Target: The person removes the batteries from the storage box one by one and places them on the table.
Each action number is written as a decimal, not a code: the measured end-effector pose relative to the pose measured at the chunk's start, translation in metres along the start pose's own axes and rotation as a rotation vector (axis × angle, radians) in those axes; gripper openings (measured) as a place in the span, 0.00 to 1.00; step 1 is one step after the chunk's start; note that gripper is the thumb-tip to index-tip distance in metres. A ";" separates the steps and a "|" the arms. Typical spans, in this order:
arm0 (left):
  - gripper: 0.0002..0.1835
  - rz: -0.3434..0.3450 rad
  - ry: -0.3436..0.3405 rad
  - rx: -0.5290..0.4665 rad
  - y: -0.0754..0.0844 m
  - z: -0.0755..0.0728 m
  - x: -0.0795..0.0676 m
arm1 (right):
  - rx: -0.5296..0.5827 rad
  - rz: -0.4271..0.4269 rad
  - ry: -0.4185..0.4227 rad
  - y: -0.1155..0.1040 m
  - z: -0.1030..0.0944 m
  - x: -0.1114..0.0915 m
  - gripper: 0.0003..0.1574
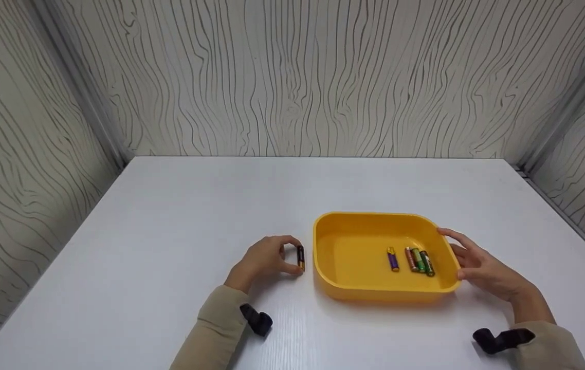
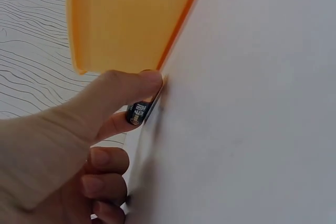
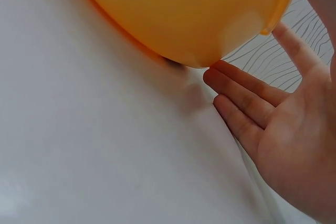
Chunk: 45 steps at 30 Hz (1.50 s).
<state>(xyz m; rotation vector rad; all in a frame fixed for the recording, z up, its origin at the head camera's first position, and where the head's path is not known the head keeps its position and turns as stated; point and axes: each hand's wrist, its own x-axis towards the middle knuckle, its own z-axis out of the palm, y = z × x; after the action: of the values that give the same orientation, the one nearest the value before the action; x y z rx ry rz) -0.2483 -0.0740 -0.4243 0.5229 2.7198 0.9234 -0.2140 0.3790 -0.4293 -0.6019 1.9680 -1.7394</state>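
My left hand (image 1: 267, 258) pinches a black battery with a copper end (image 1: 300, 258) between thumb and fingers, just left of the yellow bin (image 1: 375, 290). In the left wrist view, the battery (image 2: 137, 113) shows its dark printed side under the thumb, close to the white surface. My right hand (image 1: 489, 271) rests against the bin's right end, fingers extended and spread, with fingertips at the rim. Inside the bin lie a purple-and-yellow battery (image 1: 392, 259) and, side by side to its right, a reddish battery (image 1: 411, 259), a green one (image 1: 418, 260) and a dark green one (image 1: 427, 263).
The bin stands on a white table (image 1: 179, 216), right of its middle. Wood-grain patterned panels (image 1: 292, 77) rise behind the table and at both sides. Each sleeve carries a black wrist mount (image 1: 256, 319).
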 end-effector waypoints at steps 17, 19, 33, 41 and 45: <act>0.27 0.005 0.001 -0.016 0.003 -0.001 -0.004 | 0.031 -0.016 -0.046 -0.002 -0.001 -0.001 0.48; 0.27 0.008 -0.001 -0.024 0.002 -0.001 -0.003 | 0.022 -0.012 -0.041 -0.002 -0.002 -0.001 0.48; 0.28 0.063 -0.021 -0.095 0.006 -0.014 -0.002 | -0.008 0.011 -0.007 -0.001 -0.002 -0.001 0.49; 0.21 0.154 0.067 -0.137 0.029 -0.034 -0.007 | -0.007 0.003 0.000 0.002 -0.001 0.000 0.50; 0.20 0.179 0.074 -0.157 0.049 -0.040 -0.008 | 0.016 -0.027 -0.022 0.002 -0.001 0.000 0.50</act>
<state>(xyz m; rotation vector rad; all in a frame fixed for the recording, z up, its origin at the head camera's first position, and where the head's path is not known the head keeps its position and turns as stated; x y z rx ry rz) -0.2404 -0.0625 -0.3621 0.7221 2.6678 1.2119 -0.2143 0.3796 -0.4309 -0.6428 1.9379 -1.7555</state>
